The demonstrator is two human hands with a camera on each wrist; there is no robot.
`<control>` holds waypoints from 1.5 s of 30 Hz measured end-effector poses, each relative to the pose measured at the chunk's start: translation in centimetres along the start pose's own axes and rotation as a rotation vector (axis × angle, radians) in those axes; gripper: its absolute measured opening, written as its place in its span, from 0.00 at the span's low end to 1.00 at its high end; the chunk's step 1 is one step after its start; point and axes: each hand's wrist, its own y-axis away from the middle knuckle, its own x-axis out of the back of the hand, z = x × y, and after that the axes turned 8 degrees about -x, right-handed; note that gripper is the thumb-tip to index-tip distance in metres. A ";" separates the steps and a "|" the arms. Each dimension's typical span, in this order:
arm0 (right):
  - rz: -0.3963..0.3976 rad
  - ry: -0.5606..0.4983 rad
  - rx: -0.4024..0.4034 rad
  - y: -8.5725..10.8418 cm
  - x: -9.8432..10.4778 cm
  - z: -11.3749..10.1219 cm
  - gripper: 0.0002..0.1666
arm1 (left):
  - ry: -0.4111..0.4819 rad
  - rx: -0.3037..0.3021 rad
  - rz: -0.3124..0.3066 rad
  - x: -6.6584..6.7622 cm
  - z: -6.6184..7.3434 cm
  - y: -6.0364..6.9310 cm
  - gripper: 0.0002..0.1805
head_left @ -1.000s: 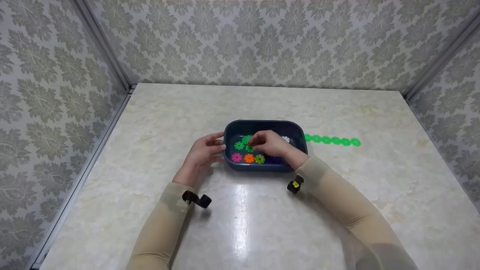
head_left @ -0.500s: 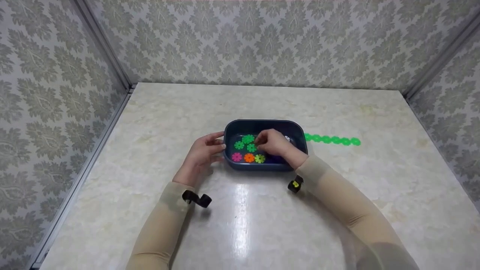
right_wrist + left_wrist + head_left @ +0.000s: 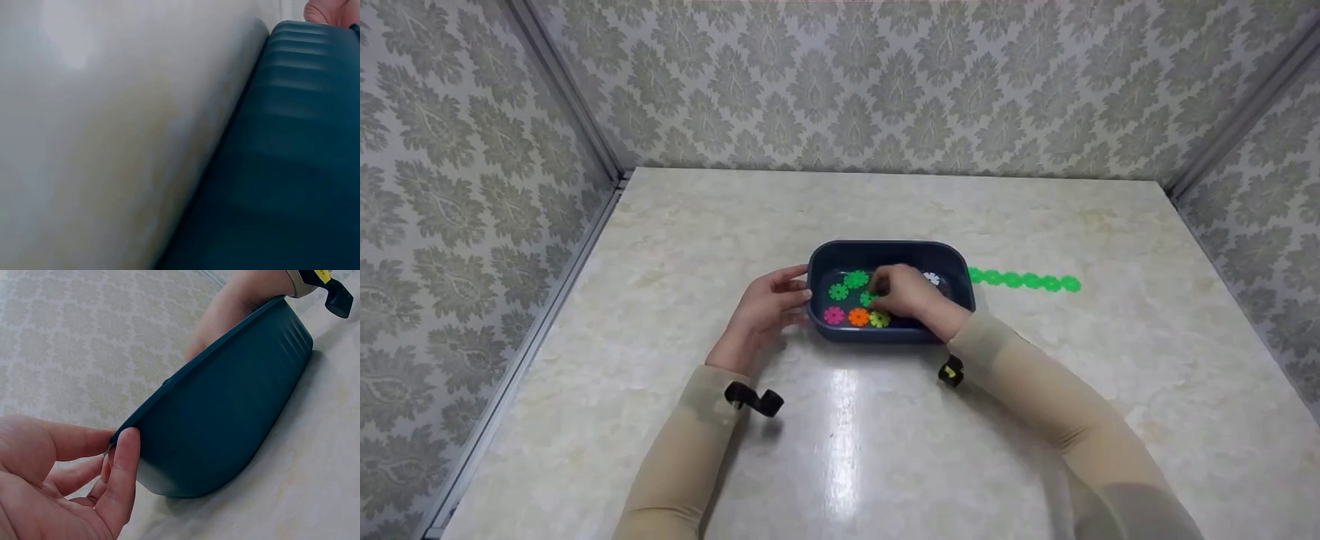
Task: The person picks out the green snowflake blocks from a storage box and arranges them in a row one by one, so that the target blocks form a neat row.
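A dark blue plastic tub [image 3: 885, 335] stands on the table with several small flower-shaped discs inside. My left hand [image 3: 765, 306] holds its left end; in the left wrist view the left hand's fingers [image 3: 125, 453] grip the rim. Down inside the tub is my right hand [image 3: 906, 291], its curled fingers pinching the edge of a green flower disc [image 3: 867, 300], which they partly cover. Beside it lie more green discs [image 3: 855, 280], a pink disc [image 3: 834, 315], an orange disc [image 3: 858, 316] and a yellow-green disc [image 3: 879, 319]. A white disc [image 3: 931, 278] shows behind the right hand.
A straight chain of joined green discs [image 3: 1030, 280] lies on the table, running right from the tub. The pale marbled table [image 3: 720, 217] meets patterned walls [image 3: 840, 90] at the back and sides.
My right hand has shifted slightly right and then a little nearer inside the tub, and the green disc at its fingertips has moved slightly right. My left hand stays at the rim.
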 end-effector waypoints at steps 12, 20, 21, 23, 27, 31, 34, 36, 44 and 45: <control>0.049 0.076 -0.038 0.0 0.1 0.2 0.22 | 0.009 0.009 0.007 0.0 -0.1 -0.1 0.30; 0.037 0.027 0.000 0.1 0.0 0.3 0.17 | 0.008 -0.002 -0.002 0.1 -0.2 -0.1 0.30; 0.038 0.015 0.010 0.1 0.0 0.3 0.16 | 0.011 -0.006 -0.009 0.1 -0.2 0.0 0.31; 0.043 -0.008 0.026 0.2 0.1 0.4 0.15 | 0.017 -0.014 -0.019 0.2 -0.2 0.0 0.31; 0.042 -0.053 0.027 0.1 0.3 0.5 0.12 | 0.025 -0.017 -0.030 0.2 -0.2 0.0 0.31; 0.014 -0.094 0.018 0.0 0.7 0.7 0.11 | 0.027 -0.013 -0.028 0.2 -0.1 0.0 0.31; -0.021 -0.141 0.020 0.2 1.1 0.7 0.13 | 0.027 -0.012 -0.028 0.2 0.0 0.0 0.31; -0.043 -0.188 0.021 0.5 1.5 0.8 0.15 | 0.021 -0.006 -0.020 0.2 0.0 0.0 0.31; -0.045 -0.320 0.009 1.9 3.3 1.5 0.18 | 0.009 0.013 -0.005 0.1 -0.1 -0.2 0.30; -0.042 -0.328 0.008 2.1 3.6 1.6 0.18 | 0.010 0.014 -0.006 0.1 -0.1 -0.2 0.30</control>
